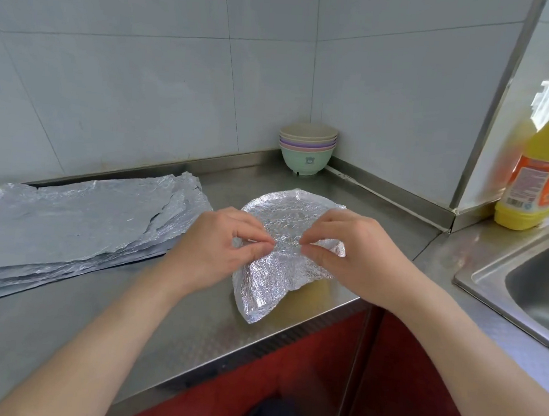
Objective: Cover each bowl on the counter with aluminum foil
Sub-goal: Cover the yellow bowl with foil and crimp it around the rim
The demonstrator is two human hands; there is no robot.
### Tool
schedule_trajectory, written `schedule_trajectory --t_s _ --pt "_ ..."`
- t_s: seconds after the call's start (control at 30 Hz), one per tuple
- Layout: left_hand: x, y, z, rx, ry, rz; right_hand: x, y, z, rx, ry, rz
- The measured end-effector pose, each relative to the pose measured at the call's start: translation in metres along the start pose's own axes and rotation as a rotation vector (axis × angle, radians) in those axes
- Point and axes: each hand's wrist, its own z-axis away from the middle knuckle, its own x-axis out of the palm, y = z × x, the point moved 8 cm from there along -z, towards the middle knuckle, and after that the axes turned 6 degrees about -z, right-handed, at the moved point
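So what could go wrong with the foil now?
The left hand and right hand both pinch the foil, so pulling apart might tear it. The bowl sits near the front edge of the counter, so a hard tug could slide it off.

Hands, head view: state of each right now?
Left hand: pinching the foil sheet on the bowl.
Right hand: pinching the same foil sheet.

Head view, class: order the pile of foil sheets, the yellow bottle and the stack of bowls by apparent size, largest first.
1. pile of foil sheets
2. yellow bottle, cut off at edge
3. stack of bowls, farthest away
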Motion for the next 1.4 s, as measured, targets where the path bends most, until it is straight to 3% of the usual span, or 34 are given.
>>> schedule_trajectory --t_s 0.23,0.57,0.77,0.87,0.97,1.2,1.4 --pt "0.007 -0.001 0.000 0.069 -0.049 0.034 0.027 -0.003 -0.002 -0.014 -0.064 0.088" --pt "0.021 0.017 0.001 0.275 0.076 -0.218 0.023 -0.003 -0.001 -0.123 -0.009 0.131" --pt "0.019 0.024 -0.004 0.176 0.049 -0.110 0.000 0.020 0.003 0.034 -0.120 0.046" --pt "-0.003 0.007 -0.006 0.054 0.141 0.012 -0.014 0.019 0.003 0.072 -0.034 -0.046" --pt "-0.002 -0.005 -0.004 -0.017 0.096 -0.005 -0.011 0.009 0.001 0.062 0.048 -0.066" --pt "0.010 -0.007 -0.002 0.042 0.051 0.005 0.028 -0.004 -0.005 0.040 -0.062 0.084" --pt "0.020 0.003 -0.002 0.219 0.105 -0.107 0.029 -0.002 -0.006 -0.022 -0.018 0.135"
